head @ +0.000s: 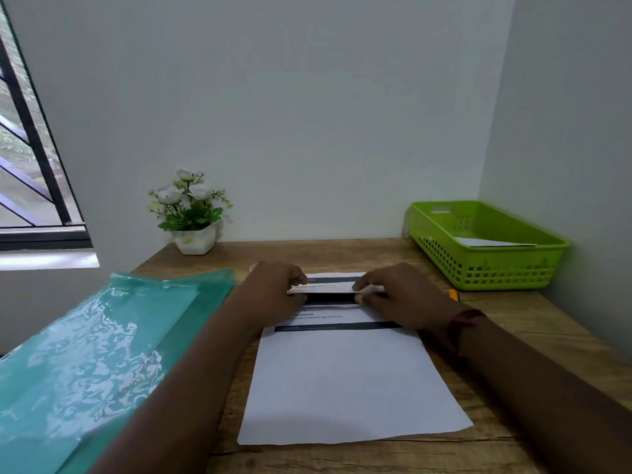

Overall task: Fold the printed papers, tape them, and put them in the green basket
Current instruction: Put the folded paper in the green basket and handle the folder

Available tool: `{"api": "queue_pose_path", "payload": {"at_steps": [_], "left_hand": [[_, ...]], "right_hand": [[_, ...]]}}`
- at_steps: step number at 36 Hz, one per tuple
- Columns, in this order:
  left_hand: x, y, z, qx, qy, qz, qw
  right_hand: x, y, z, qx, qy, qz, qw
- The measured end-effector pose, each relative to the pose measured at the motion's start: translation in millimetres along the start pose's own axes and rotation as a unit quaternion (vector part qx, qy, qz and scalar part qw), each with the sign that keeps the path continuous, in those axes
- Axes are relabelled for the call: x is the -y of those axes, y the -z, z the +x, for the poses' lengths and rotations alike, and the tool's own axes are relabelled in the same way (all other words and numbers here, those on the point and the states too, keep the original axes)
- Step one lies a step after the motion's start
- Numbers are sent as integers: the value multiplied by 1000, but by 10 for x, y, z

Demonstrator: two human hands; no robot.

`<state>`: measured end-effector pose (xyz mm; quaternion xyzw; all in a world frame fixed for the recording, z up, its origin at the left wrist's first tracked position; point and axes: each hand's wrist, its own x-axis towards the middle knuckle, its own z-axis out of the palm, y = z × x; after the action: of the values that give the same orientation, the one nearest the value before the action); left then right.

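Paper (345,381) far edge pinched, curled over: left hand (273,290), right hand (398,297).

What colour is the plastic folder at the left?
The folder is translucent teal, clearest in the head view.

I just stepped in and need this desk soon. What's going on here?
A person is folding a printed paper on the wooden desk. The left hand and right hand both pinch its far edge, lifted and curled back toward them. The green basket at the back right already holds another sheet.
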<state>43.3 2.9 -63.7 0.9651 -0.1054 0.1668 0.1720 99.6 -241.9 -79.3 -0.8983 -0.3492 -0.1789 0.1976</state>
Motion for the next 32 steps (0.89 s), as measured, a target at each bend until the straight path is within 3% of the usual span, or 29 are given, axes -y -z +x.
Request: {"api": "queue_pose_path", "payload": {"at_steps": [4, 13, 21, 32], "left_hand": [[4, -70, 5, 67, 30, 18, 997], [-61, -235, -29, 246, 38, 96, 964], [-236, -297, -39, 270, 25, 86, 959], [-263, -279, -35, 283, 1, 71, 956]], "right_hand": [[-6, -63, -25, 144, -1, -64, 988], [91, -83, -28, 260, -43, -63, 963], [203, -203, -49, 308, -41, -66, 948], [208, -196, -27, 304, -47, -47, 950]]}}
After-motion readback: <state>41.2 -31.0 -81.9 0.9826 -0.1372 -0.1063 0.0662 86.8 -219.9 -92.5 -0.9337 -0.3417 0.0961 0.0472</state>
